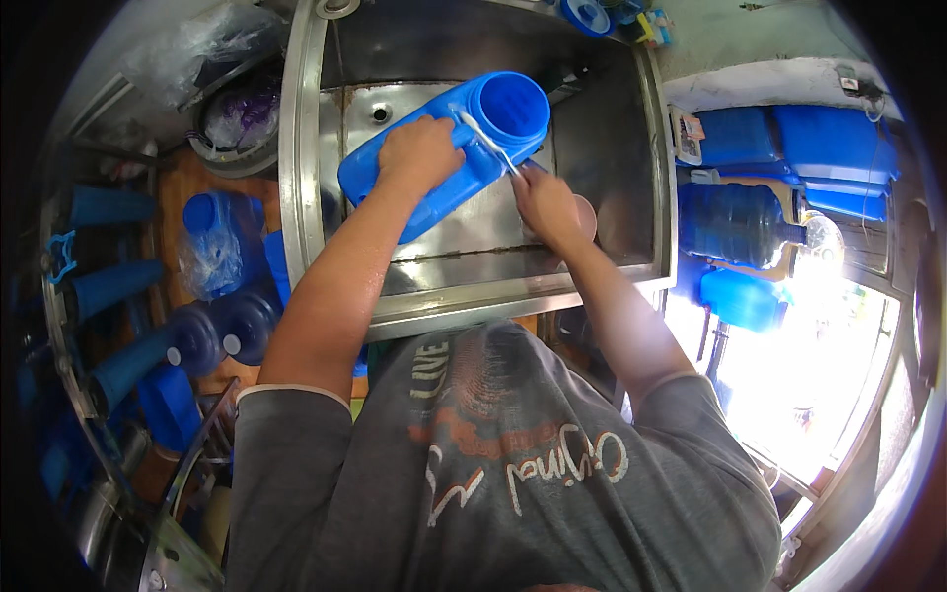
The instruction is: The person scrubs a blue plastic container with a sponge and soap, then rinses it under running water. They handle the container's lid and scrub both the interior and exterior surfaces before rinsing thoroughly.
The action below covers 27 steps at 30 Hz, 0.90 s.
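Note:
Inside the stainless steel sink [592, 281], a blue plastic water container [451, 200] lies tilted, its round open mouth towards the upper right. My left hand [422, 152] is closed around the container's handle. In my right hand [544, 200], slightly blurred, is the handle of a brush [490, 140], whose pale head rests against the container beside its neck. A pinkish round vessel [584, 216] is partly hidden behind my right hand. The sink's drain hole [380, 112] shows left of the container.
Blue containers [222, 237] and large clear blue bottles [251, 325] stand on the floor at the left. More bottles [729, 222] and blue containers [836, 144] are at the right. A blue lid [587, 15] lies by the sink's far edge.

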Tool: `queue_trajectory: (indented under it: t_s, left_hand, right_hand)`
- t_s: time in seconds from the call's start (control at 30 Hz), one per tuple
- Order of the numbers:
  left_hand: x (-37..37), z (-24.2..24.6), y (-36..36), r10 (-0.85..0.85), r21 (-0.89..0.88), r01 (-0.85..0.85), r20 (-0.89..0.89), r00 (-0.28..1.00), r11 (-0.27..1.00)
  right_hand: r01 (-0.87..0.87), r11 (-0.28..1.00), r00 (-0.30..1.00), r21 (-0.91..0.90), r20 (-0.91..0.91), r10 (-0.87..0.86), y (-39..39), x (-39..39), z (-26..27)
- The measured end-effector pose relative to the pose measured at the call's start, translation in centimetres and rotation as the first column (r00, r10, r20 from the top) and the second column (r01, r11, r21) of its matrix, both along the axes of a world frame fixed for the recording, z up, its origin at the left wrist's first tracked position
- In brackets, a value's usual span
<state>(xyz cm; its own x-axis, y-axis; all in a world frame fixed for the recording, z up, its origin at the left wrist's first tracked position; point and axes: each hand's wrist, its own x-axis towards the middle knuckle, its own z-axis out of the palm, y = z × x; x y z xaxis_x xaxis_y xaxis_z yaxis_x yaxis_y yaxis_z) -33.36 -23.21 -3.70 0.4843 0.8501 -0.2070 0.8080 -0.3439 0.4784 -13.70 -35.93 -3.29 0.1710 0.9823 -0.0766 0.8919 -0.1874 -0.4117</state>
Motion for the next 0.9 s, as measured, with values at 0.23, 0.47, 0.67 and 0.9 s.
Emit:
queue_trajectory:
  t_s: [0.23, 0.47, 0.67, 0.9]
  left_hand:
    - [0.0, -0.3, 0.1, -0.016, -0.019, 0.016, 0.004, 1.000, 1.000]
    - [-0.2, -0.3, 0.3, -0.020, -0.004, 0.020, 0.014, 1.000, 1.000]
    - [-0.2, -0.1, 0.4, -0.032, -0.026, 0.032, -0.008, 0.999, 0.999]
    - [-0.1, 0.1, 0.2, -0.040, -0.036, 0.039, -0.015, 0.999, 0.999]
  right_hand:
    - [0.074, 0.997, 0.997, -0.018, -0.002, -0.074, 0.9, -2.6, 0.0]
    - [0.078, 0.996, 0.976, -0.047, 0.209, -0.067, -0.4, -1.6, -1.3]
    - [0.223, 0.948, 0.949, -0.226, 0.273, -0.159, -0.2, -1.4, -2.0]
    - [0.093, 0.995, 0.992, -0.033, -0.082, -0.095, 0.2, -1.2, -1.4]
